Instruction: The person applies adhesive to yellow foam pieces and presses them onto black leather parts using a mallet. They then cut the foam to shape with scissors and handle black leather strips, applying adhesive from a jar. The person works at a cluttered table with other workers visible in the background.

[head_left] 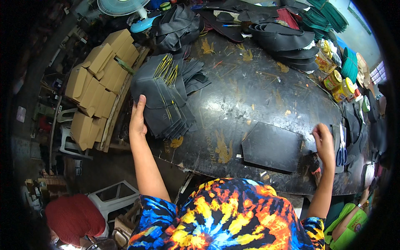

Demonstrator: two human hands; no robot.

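Leathery black pieces (pixel 152 83), smooth and fanned, lie at ten o'clock on the glossy bench (pixel 225 98); left hand (pixel 139 118) touches their edge, right hand (pixel 325 139) half-curls at three, grips unclear.

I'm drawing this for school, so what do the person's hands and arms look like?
The left hand and right hand wear no gloves, and no watch shows on either wrist. The forearms are bare too. The short sleeves are tie-dyed: black with bright blue splashes and bits of yellow.
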